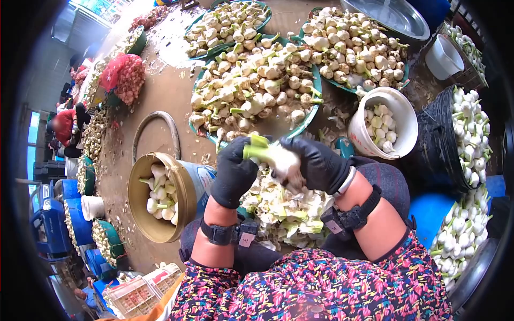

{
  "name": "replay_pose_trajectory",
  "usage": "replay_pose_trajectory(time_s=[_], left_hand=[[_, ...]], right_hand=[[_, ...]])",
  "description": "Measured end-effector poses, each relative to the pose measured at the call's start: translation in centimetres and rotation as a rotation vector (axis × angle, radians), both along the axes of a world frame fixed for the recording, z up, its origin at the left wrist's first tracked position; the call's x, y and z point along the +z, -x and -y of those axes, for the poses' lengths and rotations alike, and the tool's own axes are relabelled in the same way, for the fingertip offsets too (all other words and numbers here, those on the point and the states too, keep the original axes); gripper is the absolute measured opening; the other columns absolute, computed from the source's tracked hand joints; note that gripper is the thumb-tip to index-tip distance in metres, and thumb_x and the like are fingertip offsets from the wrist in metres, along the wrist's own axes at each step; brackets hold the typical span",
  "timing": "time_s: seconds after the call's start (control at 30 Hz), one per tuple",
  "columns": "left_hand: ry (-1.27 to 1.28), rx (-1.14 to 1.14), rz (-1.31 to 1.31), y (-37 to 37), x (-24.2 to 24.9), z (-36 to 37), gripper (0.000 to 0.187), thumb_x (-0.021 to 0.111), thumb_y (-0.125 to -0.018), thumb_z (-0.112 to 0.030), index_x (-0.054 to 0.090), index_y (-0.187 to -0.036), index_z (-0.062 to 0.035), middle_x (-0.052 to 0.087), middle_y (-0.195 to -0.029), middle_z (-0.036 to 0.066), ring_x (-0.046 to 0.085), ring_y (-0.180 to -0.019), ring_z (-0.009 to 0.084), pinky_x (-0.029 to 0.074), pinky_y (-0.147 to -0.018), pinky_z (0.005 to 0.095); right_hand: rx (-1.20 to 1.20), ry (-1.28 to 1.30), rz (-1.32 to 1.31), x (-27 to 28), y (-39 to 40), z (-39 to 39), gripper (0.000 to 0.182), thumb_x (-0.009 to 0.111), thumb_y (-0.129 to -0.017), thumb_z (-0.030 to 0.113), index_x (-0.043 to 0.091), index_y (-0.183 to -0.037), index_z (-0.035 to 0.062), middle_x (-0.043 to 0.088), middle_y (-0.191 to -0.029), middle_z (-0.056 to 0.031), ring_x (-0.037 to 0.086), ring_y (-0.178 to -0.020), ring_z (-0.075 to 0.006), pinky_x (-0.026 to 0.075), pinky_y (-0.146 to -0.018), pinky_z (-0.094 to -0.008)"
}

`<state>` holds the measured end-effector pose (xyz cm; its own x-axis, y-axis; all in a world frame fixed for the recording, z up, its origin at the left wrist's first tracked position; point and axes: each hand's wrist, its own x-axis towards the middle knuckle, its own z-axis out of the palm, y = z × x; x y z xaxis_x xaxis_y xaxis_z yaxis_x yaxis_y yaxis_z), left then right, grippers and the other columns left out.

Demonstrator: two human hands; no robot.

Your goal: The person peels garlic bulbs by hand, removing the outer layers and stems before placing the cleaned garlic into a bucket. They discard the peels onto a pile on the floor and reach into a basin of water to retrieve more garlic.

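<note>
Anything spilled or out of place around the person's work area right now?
Yes: pale, papery scraps litter the brown floor between the large round green tub and the round white plastic bucket. They look dropped, lying loose outside both.

Garlic bulb (pixel 285 161) kinda got blurred
Its roots (pixel 295 184) were smeared, and the silvery basin (pixel 393 18) was chopped by the top edge.

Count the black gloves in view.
2: one on the left hand, at the green stalk of the garlic, and one on the right hand, at its bulb. Any on the distant person in red are too small to tell.
</note>
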<state>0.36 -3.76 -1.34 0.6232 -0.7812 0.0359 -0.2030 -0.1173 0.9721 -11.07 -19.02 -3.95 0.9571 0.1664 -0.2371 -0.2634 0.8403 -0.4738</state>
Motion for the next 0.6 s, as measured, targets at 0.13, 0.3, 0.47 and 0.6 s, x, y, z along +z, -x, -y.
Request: replay_pose_trajectory(time_s=[0.13, 0.3, 0.47, 0.6], left_hand=[[-0.009, -0.136, 0.641, 0.5, 0.7, 0.6, 0.034, 0.060, -0.076, 0.000, 0.060, -0.109, -0.0022, 0.064, -0.096, 0.009, 0.061, -0.080, 0.0155, 0.048, -0.075, 0.0274], [0.187, -0.051, -0.702, 0.3, 1.5, -0.2, 0.051, 0.056, -0.076, 0.002, 0.044, -0.125, 0.0048, 0.060, -0.108, 0.012, 0.061, -0.087, 0.0179, 0.051, -0.075, 0.0280], [0.182, 0.026, -0.516, 1.6, 1.5, 0.4, 0.034, 0.057, -0.080, -0.004, 0.055, -0.113, 0.0014, 0.062, -0.106, 0.010, 0.060, -0.085, 0.0142, 0.049, -0.076, 0.0266], [0.032, 0.054, -0.336, 0.7, 2.0, 0.1, 0.018, 0.057, -0.081, -0.006, 0.060, -0.097, 0.0018, 0.064, -0.096, 0.008, 0.059, -0.081, 0.0126, 0.049, -0.070, 0.0260]], right_hand=[[-0.047, 0.071, -0.073, 1.8, 0.2, -1.6, 0.034, 0.054, -0.087, 0.035, 0.055, -0.094, 0.0023, 0.059, -0.077, -0.0059, 0.058, -0.062, -0.0133, 0.049, -0.057, -0.0261], [-0.066, -0.058, -0.020, 2.1, 0.1, 0.2, 0.031, 0.056, -0.087, 0.032, 0.056, -0.097, 0.0029, 0.058, -0.077, -0.0046, 0.056, -0.064, -0.0131, 0.046, -0.055, -0.0260], [-0.099, 0.092, -0.012, 1.1, 0.1, -0.1, 0.030, 0.057, -0.087, 0.028, 0.057, -0.103, 0.0033, 0.059, -0.084, -0.0031, 0.057, -0.072, -0.0118, 0.047, -0.060, -0.0247], [-0.390, 0.552, -0.001, 1.1, -0.4, -0.9, 0.021, 0.058, -0.083, 0.021, 0.061, -0.096, 0.0039, 0.061, -0.086, -0.0046, 0.058, -0.076, -0.0172, 0.047, -0.070, -0.0293]])
